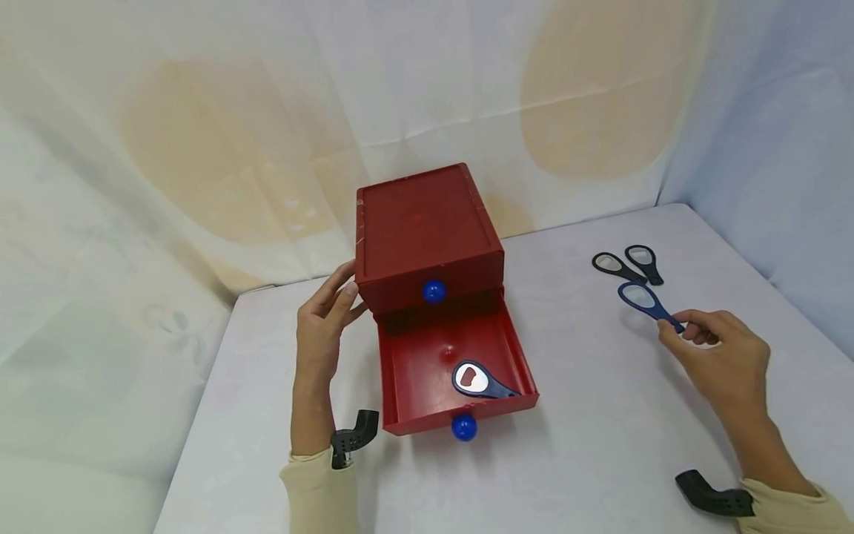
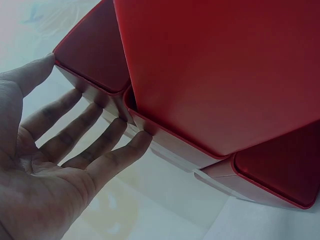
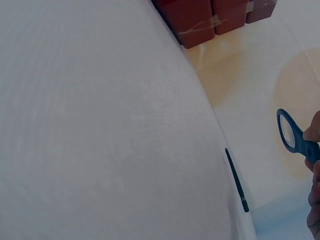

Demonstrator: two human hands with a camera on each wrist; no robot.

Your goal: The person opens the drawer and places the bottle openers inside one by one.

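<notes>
A red drawer unit stands on the table with its lower drawer pulled out. Inside that drawer lies a dark blue magnifying glass. My left hand is at the unit's left side; in the left wrist view, the spread fingers touch the red edges. Over on the right, my right hand pinches the handle of a blue magnifying glass between thumb and fingers. The right wrist view shows this magnifying glass with its lens pointing away from the hand.
Beyond the right hand lie two black magnifying glasses, one angled and one nearer the right edge. Blue round knobs sit on the upper drawer and lower drawer front. A pale patterned curtain hangs behind the white table.
</notes>
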